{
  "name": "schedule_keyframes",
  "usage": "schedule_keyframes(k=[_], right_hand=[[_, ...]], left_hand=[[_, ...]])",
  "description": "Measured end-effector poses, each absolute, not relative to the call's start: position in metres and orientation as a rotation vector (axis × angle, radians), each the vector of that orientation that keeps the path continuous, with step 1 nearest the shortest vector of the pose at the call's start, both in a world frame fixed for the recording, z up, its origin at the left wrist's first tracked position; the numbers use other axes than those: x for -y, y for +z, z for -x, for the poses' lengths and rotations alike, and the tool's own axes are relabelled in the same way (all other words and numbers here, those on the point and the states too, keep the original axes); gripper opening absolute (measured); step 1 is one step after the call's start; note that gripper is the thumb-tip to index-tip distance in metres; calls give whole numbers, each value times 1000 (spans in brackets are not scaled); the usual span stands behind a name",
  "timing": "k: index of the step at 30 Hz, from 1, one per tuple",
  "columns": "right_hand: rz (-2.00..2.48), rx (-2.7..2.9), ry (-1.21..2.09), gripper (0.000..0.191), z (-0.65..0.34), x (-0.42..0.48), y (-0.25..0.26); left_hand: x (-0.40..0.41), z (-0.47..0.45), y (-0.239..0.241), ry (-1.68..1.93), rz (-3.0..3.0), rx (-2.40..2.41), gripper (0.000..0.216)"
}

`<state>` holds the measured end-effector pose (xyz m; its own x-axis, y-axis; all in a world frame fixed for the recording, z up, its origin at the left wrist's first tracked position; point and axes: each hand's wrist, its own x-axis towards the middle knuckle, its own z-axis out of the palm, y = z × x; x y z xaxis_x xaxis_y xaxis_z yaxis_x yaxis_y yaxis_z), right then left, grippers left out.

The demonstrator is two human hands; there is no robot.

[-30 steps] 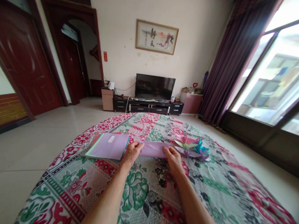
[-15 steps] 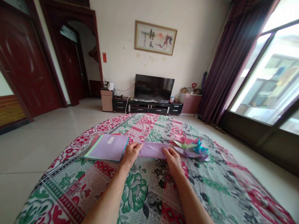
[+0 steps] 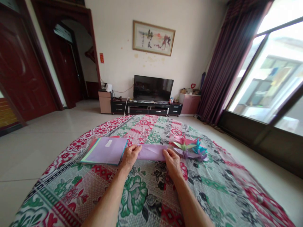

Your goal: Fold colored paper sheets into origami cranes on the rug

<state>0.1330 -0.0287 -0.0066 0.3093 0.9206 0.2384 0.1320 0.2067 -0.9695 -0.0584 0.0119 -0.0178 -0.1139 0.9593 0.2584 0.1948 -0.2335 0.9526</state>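
Observation:
A folded strip of purple paper (image 3: 151,152) lies on the round table's flowered cloth (image 3: 139,192). My left hand (image 3: 129,156) pinches its left end with curled fingers. My right hand (image 3: 172,161) presses down on its right end, fingers bent onto the paper. A stack of coloured paper sheets (image 3: 105,150) with a purple sheet on top lies just left of my left hand. Several folded paper cranes (image 3: 190,147) in green, pink, blue and purple sit just right of my right hand.
Beyond the table, a TV (image 3: 152,88) stands on a low black cabinet (image 3: 151,108) against the far wall, under a framed picture (image 3: 153,37). Dark curtains (image 3: 222,69) and a large window (image 3: 270,78) are on the right, red-brown doors (image 3: 26,69) on the left.
Both hands have stayed on the ends of the purple strip. The view has shifted slightly, so everything sits a little to the left.

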Motion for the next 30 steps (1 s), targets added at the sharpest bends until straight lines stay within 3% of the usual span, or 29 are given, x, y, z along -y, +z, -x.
schedule_keyframes(k=[4, 15, 30], right_hand=[[1312, 1174, 684, 45, -134, 26, -10], [1840, 1476, 38, 28, -133, 32, -4], [2107, 1635, -63, 24, -127, 36, -2]], left_hand=[[-11, 58, -16, 1381, -1526, -1384, 39], [0, 52, -2, 1021, -1946, -1872, 33], [8, 39, -8, 708, -2258, -2103, 29]])
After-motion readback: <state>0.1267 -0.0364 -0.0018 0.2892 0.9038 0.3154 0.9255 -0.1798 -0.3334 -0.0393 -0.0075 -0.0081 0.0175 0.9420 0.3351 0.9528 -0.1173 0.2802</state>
